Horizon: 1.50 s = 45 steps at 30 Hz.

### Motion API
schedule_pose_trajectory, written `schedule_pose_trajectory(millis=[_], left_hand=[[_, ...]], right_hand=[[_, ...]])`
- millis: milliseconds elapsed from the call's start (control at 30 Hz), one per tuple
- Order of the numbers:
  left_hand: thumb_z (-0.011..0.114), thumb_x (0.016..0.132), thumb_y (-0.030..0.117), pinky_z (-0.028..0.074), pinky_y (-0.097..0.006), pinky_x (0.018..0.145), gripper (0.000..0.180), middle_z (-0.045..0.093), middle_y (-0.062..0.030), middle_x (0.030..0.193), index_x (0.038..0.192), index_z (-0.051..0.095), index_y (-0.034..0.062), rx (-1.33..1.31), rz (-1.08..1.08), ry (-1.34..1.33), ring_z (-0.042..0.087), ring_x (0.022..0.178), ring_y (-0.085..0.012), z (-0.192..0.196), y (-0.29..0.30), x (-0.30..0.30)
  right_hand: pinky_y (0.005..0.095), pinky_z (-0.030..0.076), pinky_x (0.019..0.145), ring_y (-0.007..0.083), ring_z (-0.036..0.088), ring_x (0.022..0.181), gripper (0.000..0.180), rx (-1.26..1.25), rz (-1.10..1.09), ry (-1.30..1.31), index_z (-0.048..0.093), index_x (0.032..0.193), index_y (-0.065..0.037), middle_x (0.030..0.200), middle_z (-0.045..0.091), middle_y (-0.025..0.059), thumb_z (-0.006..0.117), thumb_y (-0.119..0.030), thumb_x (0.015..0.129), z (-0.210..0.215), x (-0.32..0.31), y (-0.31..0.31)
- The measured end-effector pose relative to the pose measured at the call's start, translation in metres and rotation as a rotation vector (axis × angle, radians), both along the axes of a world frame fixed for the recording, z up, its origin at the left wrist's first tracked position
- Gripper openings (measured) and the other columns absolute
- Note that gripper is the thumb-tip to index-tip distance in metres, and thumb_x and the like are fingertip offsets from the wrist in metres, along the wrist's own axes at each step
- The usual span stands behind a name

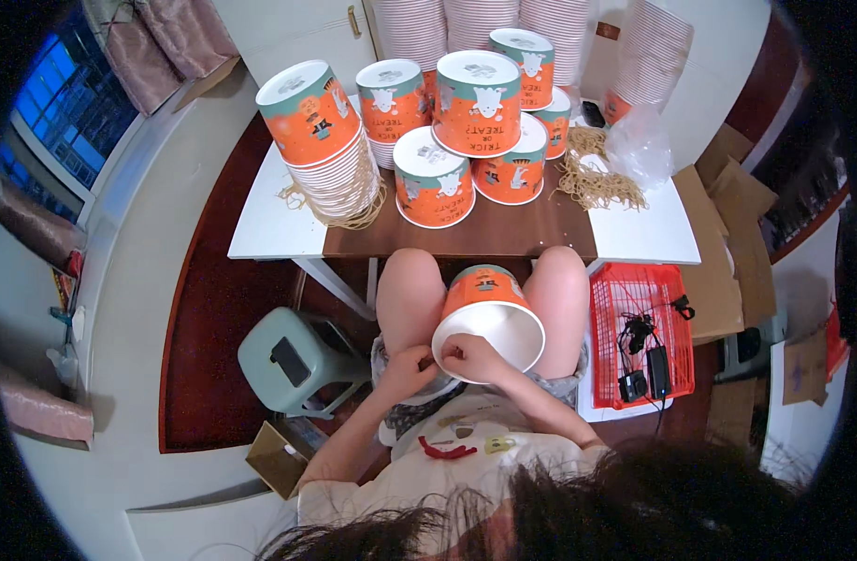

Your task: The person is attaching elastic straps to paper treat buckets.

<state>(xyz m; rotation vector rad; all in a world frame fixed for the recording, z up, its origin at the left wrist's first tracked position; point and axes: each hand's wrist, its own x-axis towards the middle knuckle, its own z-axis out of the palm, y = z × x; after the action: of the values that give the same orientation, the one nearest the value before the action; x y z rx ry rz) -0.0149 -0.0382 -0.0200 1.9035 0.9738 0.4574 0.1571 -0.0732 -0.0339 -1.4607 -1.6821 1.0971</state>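
An orange and green paper bucket (531,330) lies tilted between my thighs, its white open mouth turned toward me. My left hand (408,370) is closed against the outside of the rim on the left. Just beside it, my right hand (473,358) reaches over the mouth with its fingers curled in at the same part of the rim. Whatever the fingertips pinch there is too small or hidden to make out. Ahead on the table, several matching buckets (478,107) stand upside down, some resting on others.
On the white and brown table (643,234) are a nested bucket stack (333,178) with tan cords (358,215), another cord pile (601,178) and a clear plastic bag (641,150). A grey-green stool (293,360) holds a phone-like object. At right, a red basket (611,327) contains black adapters and cables.
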Motion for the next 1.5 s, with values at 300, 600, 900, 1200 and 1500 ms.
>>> schedule_pose_trajectory(millis=[300, 600, 900, 1200, 1500], left_hand=[[0.059, 0.071, 0.014, 0.044, -0.029, 0.059, 0.021, 0.057, -0.0109, 0.071, 0.085, 0.058, -0.0018, -0.036, -0.022, -0.016, 0.054, 0.063, -0.0174, -0.002, 0.001, 0.000], [0.059, 0.072, 0.012, 0.045, -0.029, 0.060, 0.019, 0.059, -0.0125, 0.072, 0.084, 0.058, -0.0024, 0.000, -0.031, -0.017, 0.057, 0.064, -0.0176, 0.001, 0.001, 0.000], [0.058, 0.071, 0.011, 0.045, -0.030, 0.059, 0.018, 0.059, -0.0129, 0.071, 0.083, 0.057, -0.0030, 0.009, -0.027, 0.007, 0.057, 0.062, -0.0196, 0.000, 0.001, 0.000], [0.058, 0.071, 0.011, 0.045, -0.030, 0.060, 0.020, 0.059, -0.0136, 0.071, 0.084, 0.058, -0.0031, -0.022, -0.018, -0.043, 0.058, 0.063, -0.0190, 0.003, 0.000, 0.002], [0.057, 0.071, 0.012, 0.045, -0.030, 0.060, 0.020, 0.059, -0.0140, 0.071, 0.084, 0.058, -0.0031, -0.028, -0.025, -0.006, 0.058, 0.064, -0.0196, 0.005, 0.000, 0.001]], right_hand=[[0.0298, 0.046, 0.061, 0.0205, 0.056, 0.063, 0.014, 0.008, -0.028, 0.094, 0.058, 0.081, -0.003, 0.074, 0.058, 0.0104, 0.060, -0.012, 0.071, 0.004, 0.004, -0.009], [0.0272, 0.044, 0.057, 0.0171, 0.053, 0.059, 0.012, 0.106, -0.080, 0.100, 0.059, 0.080, -0.004, 0.066, 0.052, 0.0071, 0.061, -0.008, 0.070, 0.003, 0.002, -0.015], [0.0291, 0.044, 0.057, 0.0191, 0.054, 0.061, 0.009, 0.127, -0.072, 0.079, 0.059, 0.078, -0.003, 0.069, 0.054, 0.0080, 0.061, -0.009, 0.071, -0.003, 0.002, -0.011], [0.0259, 0.044, 0.062, 0.0144, 0.054, 0.067, 0.009, -0.021, -0.097, 0.241, 0.056, 0.081, -0.001, 0.076, 0.056, 0.0075, 0.056, -0.010, 0.078, -0.013, 0.003, -0.011], [0.0224, 0.042, 0.063, 0.0091, 0.050, 0.070, 0.005, 0.000, -0.042, 0.355, 0.052, 0.084, -0.002, 0.077, 0.053, 0.0030, 0.052, -0.005, 0.080, -0.024, 0.002, -0.012]])
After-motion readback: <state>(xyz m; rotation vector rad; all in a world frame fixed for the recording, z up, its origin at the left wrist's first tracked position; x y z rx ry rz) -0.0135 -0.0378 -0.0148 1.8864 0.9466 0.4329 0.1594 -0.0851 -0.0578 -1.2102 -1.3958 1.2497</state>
